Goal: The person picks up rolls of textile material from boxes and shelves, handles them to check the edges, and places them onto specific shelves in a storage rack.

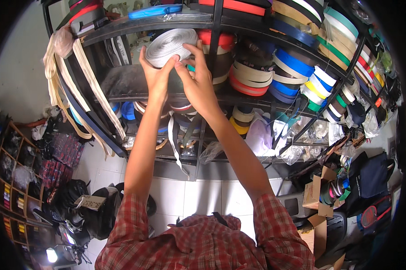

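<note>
A roll of white webbing [171, 44], wound flat in a spiral, is held up in front of a dark metal shelf [126, 81]. My left hand [155, 72] grips its left and lower edge, with the thumb pressed against the near side. From the right, my right hand [196, 74] clasps the same roll, its fingers over the right edge and its thumb close to the left thumb. Just right of the hands, a red roll [214, 38] sits among stacked rolls on the shelf.
Rolls of blue webbing [295, 63] and other colours fill the shelf to the right. Long cream straps [86, 67] hang from its left end. On the tiled floor [203, 193] a motorbike [99, 211] stands at left and an open cardboard box [315, 195] at right.
</note>
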`<state>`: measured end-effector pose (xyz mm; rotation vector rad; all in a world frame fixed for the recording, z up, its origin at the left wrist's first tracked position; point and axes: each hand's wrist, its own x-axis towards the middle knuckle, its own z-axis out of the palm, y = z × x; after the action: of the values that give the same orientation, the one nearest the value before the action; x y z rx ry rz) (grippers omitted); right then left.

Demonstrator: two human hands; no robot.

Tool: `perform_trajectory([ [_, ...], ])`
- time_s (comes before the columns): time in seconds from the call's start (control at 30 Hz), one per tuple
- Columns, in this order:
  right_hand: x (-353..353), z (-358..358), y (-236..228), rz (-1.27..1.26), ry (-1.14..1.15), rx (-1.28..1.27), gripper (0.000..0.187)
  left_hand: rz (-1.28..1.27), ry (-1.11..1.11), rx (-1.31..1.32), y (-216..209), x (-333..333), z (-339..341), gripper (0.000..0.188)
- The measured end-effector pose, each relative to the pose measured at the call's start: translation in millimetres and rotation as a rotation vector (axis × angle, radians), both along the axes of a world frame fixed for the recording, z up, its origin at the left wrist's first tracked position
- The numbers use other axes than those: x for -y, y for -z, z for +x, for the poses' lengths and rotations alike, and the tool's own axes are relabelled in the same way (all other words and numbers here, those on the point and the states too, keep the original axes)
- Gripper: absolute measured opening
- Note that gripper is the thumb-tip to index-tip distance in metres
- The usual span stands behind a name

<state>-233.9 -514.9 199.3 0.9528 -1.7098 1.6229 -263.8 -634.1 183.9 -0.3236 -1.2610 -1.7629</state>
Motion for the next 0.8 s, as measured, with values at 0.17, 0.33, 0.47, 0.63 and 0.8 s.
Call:
perform_trajectory([
  [0.17,2,-18,-10,0.049,-0.217,0.118,0.037,0.012,0.251,-0.046,-16,23,-31,0.08],
  [0.33,3,-37,-14,0.064,-0.113,0.03,0.024,-0.034,0.346,0.006,-29,20,-49,0.07],
  [0.47,8,-51,-11,0.05,0.011,-0.019,0.021,-0.118,0.345,0.088,-41,15,-69,0.07],
  [0.63,6,-35,-12,0.134,-0.011,-0.072,0.024,-0.074,0.522,0.088,-35,21,-89,0.059],
  [0.8,-2,-37,-16,0.127,-0.076,-0.006,0.023,-0.172,0.468,0.128,-39,16,-101,0.064],
])
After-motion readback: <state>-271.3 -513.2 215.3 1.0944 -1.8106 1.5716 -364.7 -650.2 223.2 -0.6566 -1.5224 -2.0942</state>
